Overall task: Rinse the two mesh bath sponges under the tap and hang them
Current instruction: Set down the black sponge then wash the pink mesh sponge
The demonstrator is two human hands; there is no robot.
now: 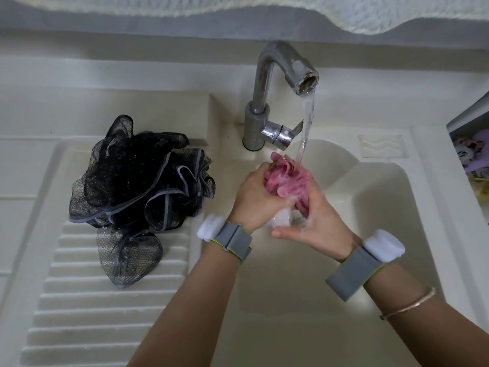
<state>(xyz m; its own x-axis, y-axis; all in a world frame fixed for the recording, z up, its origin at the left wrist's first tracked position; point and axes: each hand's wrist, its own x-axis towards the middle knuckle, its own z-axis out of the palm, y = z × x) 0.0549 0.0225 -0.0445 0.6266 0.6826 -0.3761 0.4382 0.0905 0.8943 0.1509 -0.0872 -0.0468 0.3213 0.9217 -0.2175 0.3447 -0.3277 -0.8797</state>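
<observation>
A pink mesh sponge (287, 178) is squeezed between both hands under the water running from the chrome tap (275, 83). My left hand (254, 197) grips its left side. My right hand (317, 218) wraps it from the right, and white foam shows between the palms. A black mesh sponge with grey trim (137, 186) lies loose on the ribbed drainboard (105, 313) to the left, touched by neither hand.
The cream sink basin (370, 207) lies below the hands. A soap recess (382, 149) sits at the back right. A box with colourful items (473, 154) stands at the right edge. Pale fabric (344, 11) hangs along the top.
</observation>
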